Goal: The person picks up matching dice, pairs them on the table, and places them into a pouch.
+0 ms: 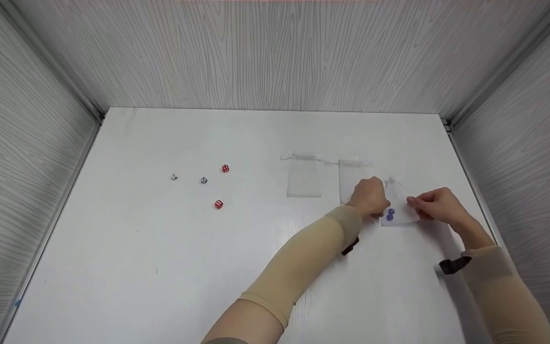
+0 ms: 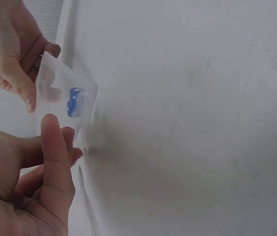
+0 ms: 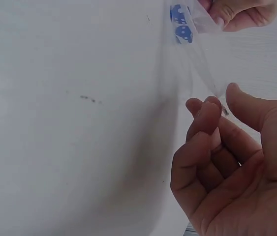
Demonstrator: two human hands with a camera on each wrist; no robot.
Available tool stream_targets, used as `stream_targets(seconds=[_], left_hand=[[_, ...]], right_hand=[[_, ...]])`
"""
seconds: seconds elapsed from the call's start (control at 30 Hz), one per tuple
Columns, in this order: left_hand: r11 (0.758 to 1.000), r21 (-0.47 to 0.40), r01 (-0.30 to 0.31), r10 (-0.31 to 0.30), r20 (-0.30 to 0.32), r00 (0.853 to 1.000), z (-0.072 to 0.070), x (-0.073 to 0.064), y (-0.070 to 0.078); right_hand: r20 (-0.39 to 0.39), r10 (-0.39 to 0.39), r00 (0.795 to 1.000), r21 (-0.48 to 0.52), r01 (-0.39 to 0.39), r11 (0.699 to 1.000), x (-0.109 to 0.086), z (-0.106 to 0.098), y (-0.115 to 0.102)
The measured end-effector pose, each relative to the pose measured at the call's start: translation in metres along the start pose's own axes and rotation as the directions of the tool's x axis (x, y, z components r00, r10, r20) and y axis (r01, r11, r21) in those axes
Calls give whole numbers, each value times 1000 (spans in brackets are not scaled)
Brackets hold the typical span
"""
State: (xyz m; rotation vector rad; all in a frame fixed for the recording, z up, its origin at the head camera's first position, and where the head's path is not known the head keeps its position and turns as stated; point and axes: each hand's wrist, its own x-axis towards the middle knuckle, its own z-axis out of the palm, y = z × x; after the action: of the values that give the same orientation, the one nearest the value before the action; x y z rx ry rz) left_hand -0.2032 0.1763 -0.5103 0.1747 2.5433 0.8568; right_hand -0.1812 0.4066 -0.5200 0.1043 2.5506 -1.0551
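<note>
Bag [image 1: 399,198] with blue dice [image 1: 390,212] inside, pinched by left hand [image 1: 369,197] and right hand [image 1: 439,205], and perhaps liable to slip from uneven pulling.

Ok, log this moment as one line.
left hand holds translucent pouch edge | right hand holds opposite edge | two blue dice inside | table: two other pouches, two red dice, two paler dice

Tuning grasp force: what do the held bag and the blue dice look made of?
Bag: probably sheer synthetic fabric, maybe plastic film; hazy finish, contents showing through.
Blue dice: likely hard plastic, judging by blue bodies with white pips; gloss unclear through the bag.
</note>
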Motion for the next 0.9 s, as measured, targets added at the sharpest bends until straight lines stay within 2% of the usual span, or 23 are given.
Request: stream_targets(seconds=[0.13, 0.3, 0.4, 0.53, 0.63, 0.77, 0.9], left_hand=[[1000, -17, 15, -15, -12, 1000, 5, -1, 3], [999, -32, 32, -33, -24, 999, 14, -5, 8], [999, -36, 23, -24, -23, 999, 15, -6, 10], [987, -151, 62, -59, 23, 998, 15, -6, 13], [958, -259, 123, -112, 57, 992, 14, -3, 13], [939, -311, 150, -145, 41, 989, 14, 2, 11], [944, -297, 144, -153, -7, 988, 9, 9, 9]], right_hand=[[3, -18, 1000, 23, 18, 1000, 0, 1, 3], [-50, -74, 996, -10, 73, 997, -1, 0, 14], [-89, -106, 990, -5, 106, 994, -3, 0, 20], [-133, -158, 978, 64, 168, 984, -6, -2, 23], [-156, -187, 970, 94, 203, 975, -8, -2, 23], [-163, -170, 972, 109, 189, 976, -4, -4, 25], [-133, -82, 988, 136, 100, 986, 7, -6, 25]])
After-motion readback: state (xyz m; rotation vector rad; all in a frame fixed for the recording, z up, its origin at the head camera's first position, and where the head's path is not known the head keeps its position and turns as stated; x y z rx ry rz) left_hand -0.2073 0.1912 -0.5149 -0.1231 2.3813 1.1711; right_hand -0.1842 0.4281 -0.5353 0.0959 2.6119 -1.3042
